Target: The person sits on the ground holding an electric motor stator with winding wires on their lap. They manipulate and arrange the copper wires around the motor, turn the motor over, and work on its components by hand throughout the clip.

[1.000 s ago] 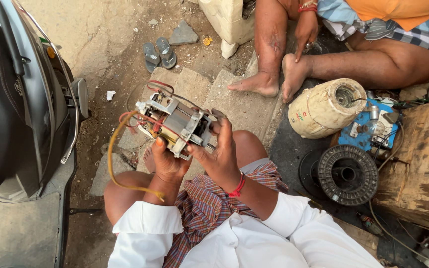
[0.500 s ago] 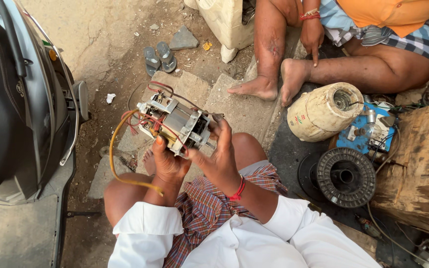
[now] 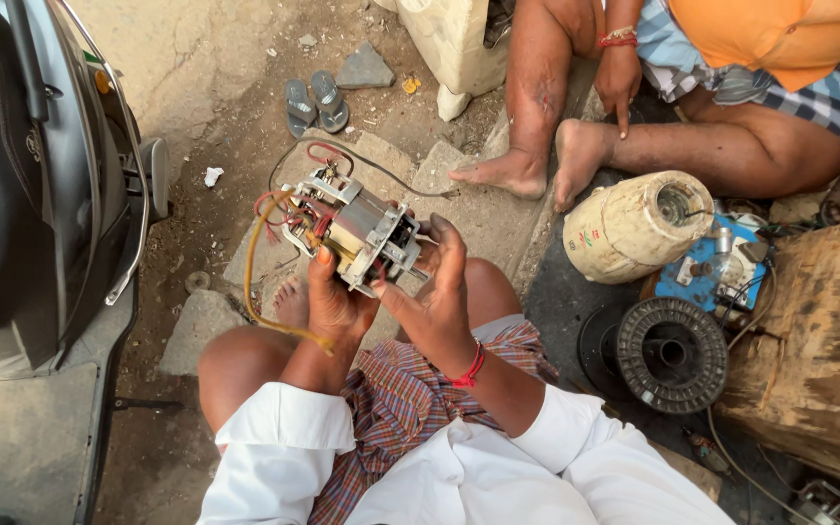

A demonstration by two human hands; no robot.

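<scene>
- The person sits low, knees apart, in a white shirt and a checked wrap, with a red thread around the right wrist.
- The left hand grips the small electric motor from below, thumb up along its near side and fingers curled under the metal frame.
- The right hand closes on the motor's right end, fingers wrapped over the top and thumb pressed against the side.
- The motor is held in the air above the knees, between both hands, tilted with its wired end up and to the left.
- A yellow wire loops from the motor down to the left wrist; red wires bunch at its far end.
- A bare foot rests on the stone slabs beneath.
- To the right lie a black wire spool, a wrapped pale roll and a wooden block.
- On the left stands a scooter.
- Farther off, a pair of grey sandals lies in the dirt, and another person's bare legs and hand rest on the ground.
</scene>
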